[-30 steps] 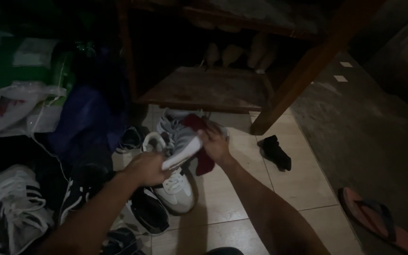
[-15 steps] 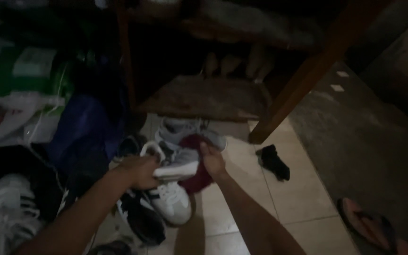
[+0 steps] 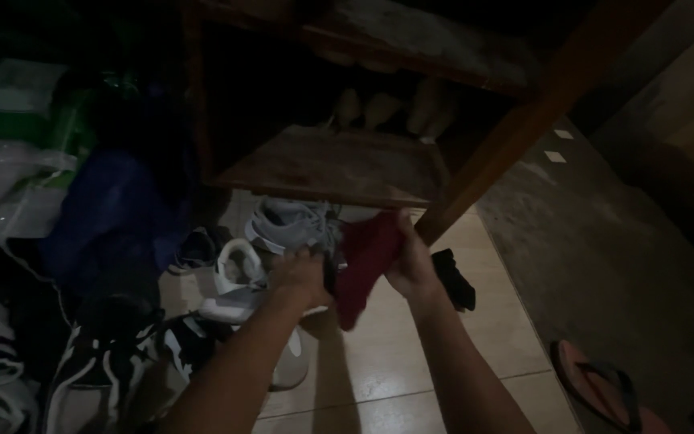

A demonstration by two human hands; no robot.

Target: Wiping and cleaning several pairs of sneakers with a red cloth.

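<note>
Dim tiled floor [image 3: 379,362] lies below as my left hand [image 3: 303,277] and right hand [image 3: 411,265] close on a soft, limp dark-red cloth [image 3: 363,261], light and best pinched at its edges, above the white-soled grey sneaker [image 3: 242,297] before the wooden shelf [image 3: 331,165].

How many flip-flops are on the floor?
1: a pink flip-flop with dark straps lies at the bottom right. A second may be hidden, just peeking in at the corner.

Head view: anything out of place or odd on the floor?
Yes. A dark sock lies alone on the tiles by the shelf leg, and a single pink flip-flop sits apart at right; shoes lie jumbled at left.
</note>
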